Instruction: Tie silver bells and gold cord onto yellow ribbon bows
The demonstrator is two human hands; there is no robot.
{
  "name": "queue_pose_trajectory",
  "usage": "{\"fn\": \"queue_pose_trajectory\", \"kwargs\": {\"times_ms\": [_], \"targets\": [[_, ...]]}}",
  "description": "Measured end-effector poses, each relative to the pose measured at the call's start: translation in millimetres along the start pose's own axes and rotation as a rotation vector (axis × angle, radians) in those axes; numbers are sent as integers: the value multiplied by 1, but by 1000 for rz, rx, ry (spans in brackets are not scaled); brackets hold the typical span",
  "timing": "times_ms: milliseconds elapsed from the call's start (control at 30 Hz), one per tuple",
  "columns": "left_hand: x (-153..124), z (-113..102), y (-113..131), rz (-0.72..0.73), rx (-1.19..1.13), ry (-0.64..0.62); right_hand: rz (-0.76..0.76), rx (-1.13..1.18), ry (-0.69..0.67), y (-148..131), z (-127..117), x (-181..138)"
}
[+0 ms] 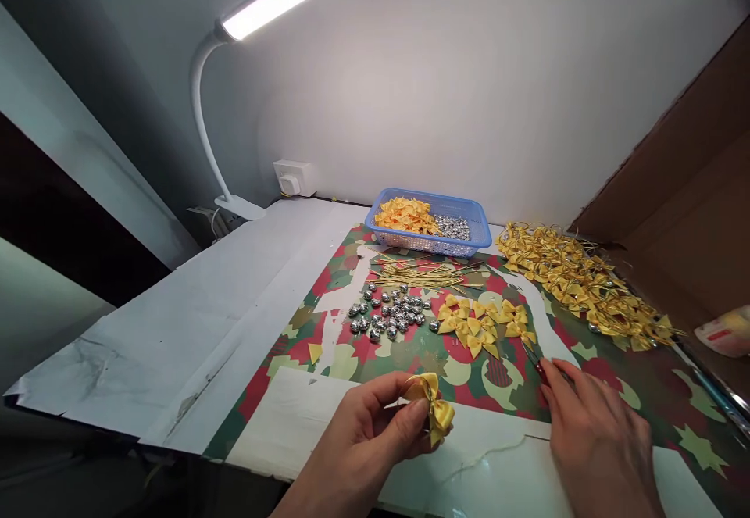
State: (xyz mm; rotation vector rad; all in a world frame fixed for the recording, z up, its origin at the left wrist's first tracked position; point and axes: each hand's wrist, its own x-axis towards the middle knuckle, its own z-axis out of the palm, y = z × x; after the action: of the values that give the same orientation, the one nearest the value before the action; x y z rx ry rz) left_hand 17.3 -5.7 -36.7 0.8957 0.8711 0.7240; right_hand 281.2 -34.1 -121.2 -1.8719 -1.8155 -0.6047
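Pinched between the thumb and fingers of my left hand (pixel 380 432) is a yellow ribbon bow (pixel 434 409), above the front of the table. My right hand (pixel 594 432) is closed on a slim tool with thin metal tips (pixel 532 356); the fingers hide most of it, so I cannot make out its exact kind. Its tips lie by a small group of loose yellow bows (pixel 481 324) on the patterned sheet. Left of these bows lie several shiny silver bells (pixel 391 313). Behind them are gold twist ties (pixel 425 274) in a loose pile.
A blue basket (pixel 476 248) at the back holds yellow bows and small silver pieces. At the right lies a heap of bows with gold ties (pixel 586 284), beside a cardboard wall (pixel 673 158). A white lamp (pixel 202 104) stands at the back left.
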Motion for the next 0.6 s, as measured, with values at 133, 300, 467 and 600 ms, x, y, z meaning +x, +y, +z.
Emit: {"fn": "queue_pose_trajectory", "kwargs": {"times_ms": [133,300,467,600], "targets": [[3,4,-5,49,-7,6,134,463,40,-36,-23,4],[0,4,-13,236,241,66,368,1309,-490,-95,-55,28],[-7,-9,-16,543,739,131,503,1569,-720,-103,-57,45],[-9,-11,-14,689,940,238,730,1560,-533,-110,-60,41]]}}
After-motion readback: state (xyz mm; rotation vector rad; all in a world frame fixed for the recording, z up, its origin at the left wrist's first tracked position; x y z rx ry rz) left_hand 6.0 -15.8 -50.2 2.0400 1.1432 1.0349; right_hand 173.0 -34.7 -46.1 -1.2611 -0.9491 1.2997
